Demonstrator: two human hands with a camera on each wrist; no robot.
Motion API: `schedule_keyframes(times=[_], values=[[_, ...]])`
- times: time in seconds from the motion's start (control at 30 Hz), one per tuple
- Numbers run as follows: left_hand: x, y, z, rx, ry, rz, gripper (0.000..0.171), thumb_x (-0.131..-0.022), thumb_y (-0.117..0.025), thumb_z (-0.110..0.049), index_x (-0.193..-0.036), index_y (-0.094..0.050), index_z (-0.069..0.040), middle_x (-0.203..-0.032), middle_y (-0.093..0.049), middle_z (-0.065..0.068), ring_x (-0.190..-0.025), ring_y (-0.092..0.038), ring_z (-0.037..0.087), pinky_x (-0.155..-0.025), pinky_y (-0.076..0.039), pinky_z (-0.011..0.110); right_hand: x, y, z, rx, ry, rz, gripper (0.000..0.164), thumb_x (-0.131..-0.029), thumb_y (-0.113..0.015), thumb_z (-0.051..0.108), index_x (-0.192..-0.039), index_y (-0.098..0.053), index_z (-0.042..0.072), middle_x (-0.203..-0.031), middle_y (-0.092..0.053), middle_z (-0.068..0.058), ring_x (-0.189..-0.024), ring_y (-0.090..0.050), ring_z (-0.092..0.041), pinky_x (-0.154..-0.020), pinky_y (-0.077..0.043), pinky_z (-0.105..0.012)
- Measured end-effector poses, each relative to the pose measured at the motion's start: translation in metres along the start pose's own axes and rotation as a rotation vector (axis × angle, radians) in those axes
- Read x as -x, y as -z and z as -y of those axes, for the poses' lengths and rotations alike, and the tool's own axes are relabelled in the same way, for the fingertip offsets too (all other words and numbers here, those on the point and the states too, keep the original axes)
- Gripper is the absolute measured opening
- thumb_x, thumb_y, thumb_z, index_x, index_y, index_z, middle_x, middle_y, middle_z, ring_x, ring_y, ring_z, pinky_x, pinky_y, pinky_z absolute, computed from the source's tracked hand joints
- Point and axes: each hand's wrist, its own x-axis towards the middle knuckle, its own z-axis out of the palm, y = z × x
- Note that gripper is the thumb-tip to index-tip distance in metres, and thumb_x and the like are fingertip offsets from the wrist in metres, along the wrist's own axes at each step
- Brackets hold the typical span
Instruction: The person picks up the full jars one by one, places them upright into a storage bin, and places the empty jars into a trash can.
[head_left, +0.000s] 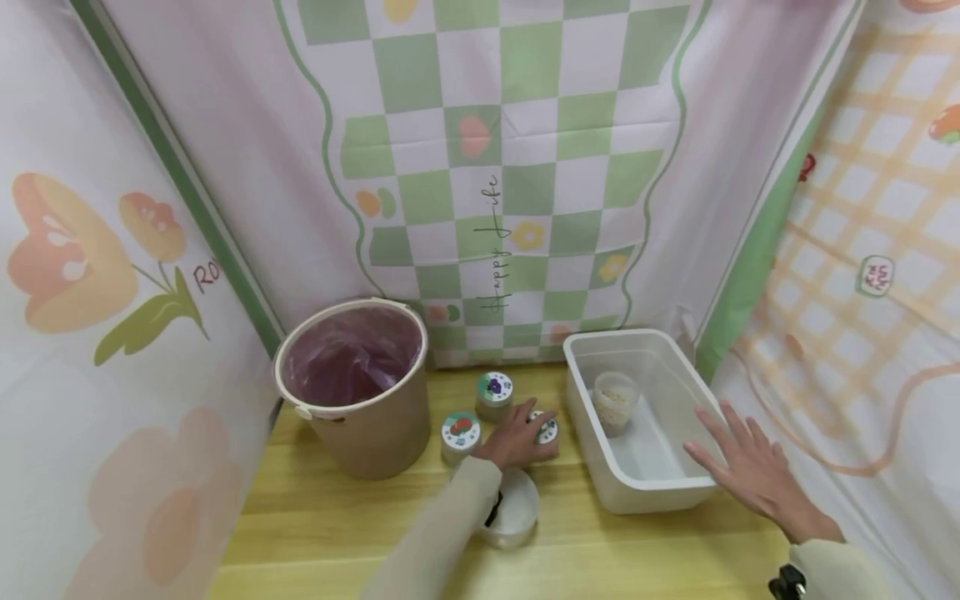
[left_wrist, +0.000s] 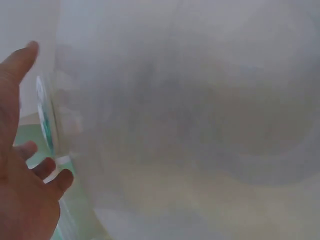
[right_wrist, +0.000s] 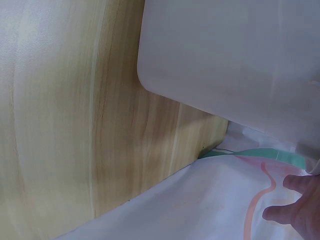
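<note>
My left hand (head_left: 521,437) reaches over a small round jar (head_left: 548,428) with a printed lid, its fingers spread about the lid. In the left wrist view the thumb and fingers (left_wrist: 60,184) stand apart, with a lid edge (left_wrist: 46,117) showing between them. Under that wrist sits a clear round tub (head_left: 517,508). Close by are a jar with a tomato picture (head_left: 461,431) and one with a purple picture (head_left: 495,389). My right hand (head_left: 753,462), fingers straight and spread, hovers at the right rim of a white rectangular bin (head_left: 618,492).
Inside the bin stands a small clear cup (head_left: 615,400) with pale bits in it. A beige bucket (head_left: 375,442) lined with a purple bag is at the left. Patterned cloth (head_left: 525,125) walls in the wooden table (head_left: 330,533) at the back and sides.
</note>
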Motion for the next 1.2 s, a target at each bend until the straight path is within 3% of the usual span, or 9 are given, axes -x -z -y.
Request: schedule_keyframes(times=[0.17, 0.4, 0.63, 0.77, 1.03, 1.2], values=[[0.007, -0.004, 0.001, 0.04, 0.048, 0.052, 0.077, -0.087, -0.073, -0.053, -0.153, -0.038, -0.036, -0.166, -0.02, 0.008, -0.148, -0.03, 0.032, -0.102, -0.05, 0.051, -0.001, 0.0, 0.002, -0.004, 0.0, 0.008, 0.074, -0.101, -0.047, 0.054, -0.162, -0.017, 0.024, -0.168, 0.007, -0.014, -0.141, -0.006, -0.066, -0.093, -0.008, -0.089], [0.006, -0.013, 0.002, 0.098, 0.108, 0.003, 0.075, -0.086, -0.08, -0.036, -0.15, -0.042, -0.038, -0.165, -0.023, 0.004, -0.145, -0.035, 0.029, -0.103, -0.05, 0.048, -0.001, 0.0, 0.004, -0.001, 0.002, 0.007, 0.074, -0.101, -0.047, 0.054, -0.162, -0.017, 0.024, -0.168, 0.007, -0.014, -0.14, -0.007, -0.066, -0.093, -0.008, -0.09], [0.007, -0.014, 0.008, 0.136, 0.063, -0.057, 0.071, -0.088, -0.078, -0.027, -0.15, -0.044, -0.033, -0.159, -0.033, 0.008, -0.139, -0.044, 0.027, -0.106, -0.048, 0.042, -0.001, -0.003, 0.003, 0.002, 0.006, -0.005, 0.074, -0.101, -0.047, 0.053, -0.161, -0.017, 0.024, -0.168, 0.007, -0.014, -0.14, -0.008, -0.066, -0.093, -0.009, -0.089], [0.009, -0.013, 0.01, 0.162, 0.073, -0.069, 0.072, -0.088, -0.077, -0.027, -0.151, -0.043, -0.034, -0.158, -0.034, 0.007, -0.137, -0.045, 0.027, -0.105, -0.049, 0.041, -0.001, -0.004, 0.002, 0.001, 0.004, -0.002, 0.074, -0.101, -0.047, 0.054, -0.162, -0.017, 0.024, -0.168, 0.008, -0.014, -0.141, -0.007, -0.065, -0.093, -0.009, -0.089], [0.008, 0.011, 0.003, 0.104, 0.03, -0.203, 0.067, -0.089, -0.077, -0.029, -0.149, -0.048, -0.025, -0.153, -0.04, 0.014, -0.136, -0.044, 0.031, -0.107, -0.047, 0.042, -0.001, -0.005, -0.002, 0.011, 0.009, -0.012, 0.074, -0.101, -0.048, 0.053, -0.162, -0.017, 0.024, -0.168, 0.008, -0.013, -0.14, -0.007, -0.066, -0.092, -0.009, -0.09], [0.008, 0.038, -0.006, 0.101, 0.09, -0.198, 0.067, -0.09, -0.075, -0.036, -0.151, -0.045, -0.033, -0.157, -0.035, 0.008, -0.14, -0.039, 0.031, -0.104, -0.049, 0.045, -0.001, -0.003, -0.002, 0.011, 0.006, 0.012, 0.074, -0.101, -0.047, 0.054, -0.162, -0.014, 0.026, -0.168, 0.008, -0.014, -0.139, -0.009, -0.067, -0.09, -0.011, -0.09]])
